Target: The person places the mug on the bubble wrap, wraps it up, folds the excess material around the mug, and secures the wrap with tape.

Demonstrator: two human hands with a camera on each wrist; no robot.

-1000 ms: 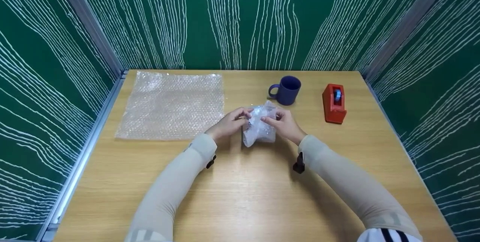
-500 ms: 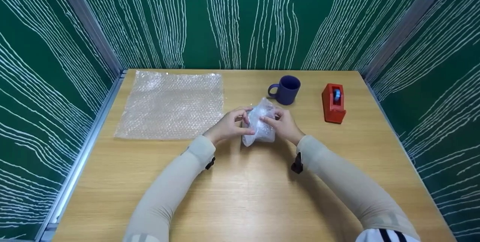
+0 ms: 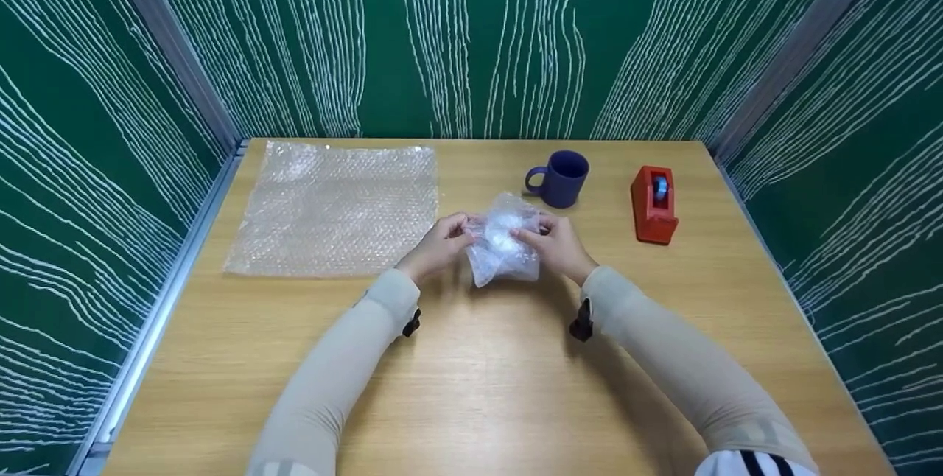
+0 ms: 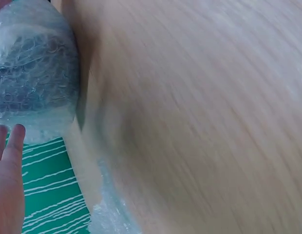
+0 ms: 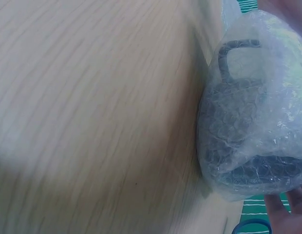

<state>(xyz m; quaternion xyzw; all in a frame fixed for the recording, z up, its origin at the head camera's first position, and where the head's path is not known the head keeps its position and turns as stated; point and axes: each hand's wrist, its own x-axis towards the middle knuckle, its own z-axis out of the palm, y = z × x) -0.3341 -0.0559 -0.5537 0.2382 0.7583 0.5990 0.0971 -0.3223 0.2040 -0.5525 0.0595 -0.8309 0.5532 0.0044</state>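
Observation:
Both hands hold a dark mug wrapped in bubble wrap (image 3: 508, 247) at the middle of the table. Through the plastic, the right wrist view shows the wrapped mug (image 5: 234, 112) lying on its side, its handle (image 5: 223, 63) toward the left hand. My left hand (image 3: 436, 246) pinches the loose wrap at the bundle's left end between thumb and fingers. At the right end, my right hand (image 3: 561, 247) grips the bundle, thumb on top and fingers behind. The left wrist view catches some left fingers (image 4: 13, 146) extended beside the wrapped mug (image 4: 36, 73).
A flat sheet of bubble wrap (image 3: 335, 211) lies at the table's back left. Behind the bundle stands a bare dark blue mug (image 3: 563, 180), handle to the left. A red tape dispenser (image 3: 653, 207) stands at right. Green, white-lined walls (image 3: 501, 41) border the table (image 3: 457, 387).
My left hand has shifted slightly left, its thumb moving over the front flap and back to a pinch at the left end. The wrap there now spreads wider. My right hand keeps its grip.

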